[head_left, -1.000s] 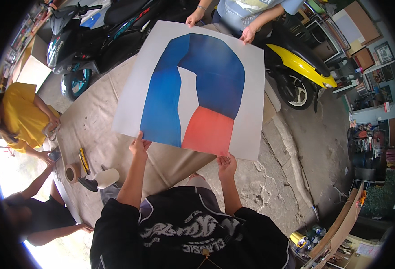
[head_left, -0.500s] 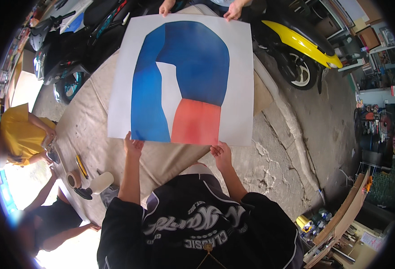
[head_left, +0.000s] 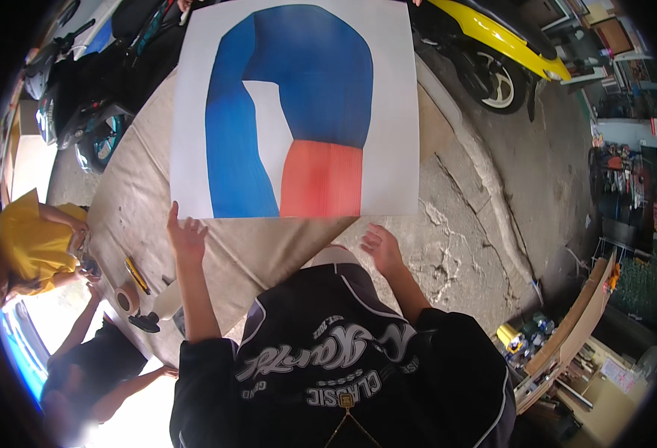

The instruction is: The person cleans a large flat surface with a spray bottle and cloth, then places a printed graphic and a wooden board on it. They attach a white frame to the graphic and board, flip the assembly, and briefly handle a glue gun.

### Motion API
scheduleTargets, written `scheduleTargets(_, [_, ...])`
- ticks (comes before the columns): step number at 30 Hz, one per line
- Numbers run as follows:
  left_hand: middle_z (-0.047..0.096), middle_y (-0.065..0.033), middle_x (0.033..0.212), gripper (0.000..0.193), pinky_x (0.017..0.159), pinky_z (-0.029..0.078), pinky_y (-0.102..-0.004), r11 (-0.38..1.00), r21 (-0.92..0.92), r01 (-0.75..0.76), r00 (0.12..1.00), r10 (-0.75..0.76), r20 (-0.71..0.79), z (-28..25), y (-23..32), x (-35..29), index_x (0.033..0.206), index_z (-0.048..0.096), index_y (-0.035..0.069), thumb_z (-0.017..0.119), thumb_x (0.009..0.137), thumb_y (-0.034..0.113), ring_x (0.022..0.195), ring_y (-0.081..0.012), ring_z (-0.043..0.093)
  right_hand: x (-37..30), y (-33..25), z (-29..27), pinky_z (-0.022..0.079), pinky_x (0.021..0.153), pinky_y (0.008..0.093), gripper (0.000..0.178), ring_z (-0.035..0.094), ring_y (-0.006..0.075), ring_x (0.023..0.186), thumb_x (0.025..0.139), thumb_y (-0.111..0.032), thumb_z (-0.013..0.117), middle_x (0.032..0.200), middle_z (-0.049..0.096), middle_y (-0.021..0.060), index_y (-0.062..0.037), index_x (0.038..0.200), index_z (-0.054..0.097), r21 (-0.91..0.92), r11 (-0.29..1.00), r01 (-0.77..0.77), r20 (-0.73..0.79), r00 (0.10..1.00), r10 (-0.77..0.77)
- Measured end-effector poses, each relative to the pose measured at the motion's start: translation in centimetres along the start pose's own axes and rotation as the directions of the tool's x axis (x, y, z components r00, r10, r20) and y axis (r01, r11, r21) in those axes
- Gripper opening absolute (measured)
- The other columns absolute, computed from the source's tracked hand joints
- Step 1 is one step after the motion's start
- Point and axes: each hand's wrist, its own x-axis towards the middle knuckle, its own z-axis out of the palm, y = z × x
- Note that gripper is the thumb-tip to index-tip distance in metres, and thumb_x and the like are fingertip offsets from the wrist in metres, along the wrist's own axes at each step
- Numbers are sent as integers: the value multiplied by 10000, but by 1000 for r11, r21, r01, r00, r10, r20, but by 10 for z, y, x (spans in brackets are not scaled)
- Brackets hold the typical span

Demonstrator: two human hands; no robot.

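Large white sheet with blue-and-red shapes (head_left: 327, 82) is over a tan cloth-covered table (head_left: 134, 168), near right corner overhanging. Our right hand (head_left: 384, 252) is released, fingers half-curled; our left hand (head_left: 188, 239) is open by the near left corner, contact unclear. We judge the overhang could crease if bumped.

- Cracked grey concrete floor (head_left: 439, 243), right of centre
- Pale wall (head_left: 646, 143) section, far right
- Cluttered shelving (head_left: 595, 84), upper right
- Glaring white light (head_left: 48, 321), lower left

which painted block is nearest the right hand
The red-orange block, low on the sheet; the other painted blocks are blue and farther from the right hand.
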Motion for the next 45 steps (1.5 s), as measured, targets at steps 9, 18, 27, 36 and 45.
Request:
scheduleTargets(9, [422,-224,1236,850,926,404,-399,-258,915,-311,796,456,399,-104,-25,139,1295,344,6,765,568,141,1114,-381,444,54,-61,-97,470,761,347,594,580,286,840,628,-81,735,974,596,165,-18,1173,507,-908,-81,411,330,581,-744])
scheduleTargets(18, [616,-172,887,446,724,501,-388,-298,832,-468,680,479,554,-103,8,149,947,590,-4,759,578,179,833,-321,605,42,-81,-82,500,601,306,450,618,203,627,609,-100,771,729,639,127,-18,1022,613,-927,-45,372,304,677,-670])
scheduleTargets(27, [650,-134,700,231,621,524,-326,-221,766,-604,639,440,631,-104,19,140,774,640,15,716,565,78,656,-261,653,57,-69,-87,488,587,354,323,620,278,617,604,-130,758,650,619,127,-39,883,625,-927,-5,375,256,624,-738])
scheduleTargets(36, [597,-107,623,302,565,507,-332,-324,693,-644,548,438,713,-120,22,147,803,612,20,687,524,105,556,-248,607,57,-74,-84,478,573,387,264,606,322,616,608,-162,755,658,613,148,-25,753,583,-939,-235,252,344,634,-692])
scheduleTargets(45, [572,-73,630,382,546,495,-305,-312,709,-633,557,453,696,-120,13,162,882,603,-3,678,530,125,530,-182,572,52,-77,-84,479,578,361,291,615,320,621,607,-141,771,660,612,170,8,732,555,-940,-121,319,308,642,-702])
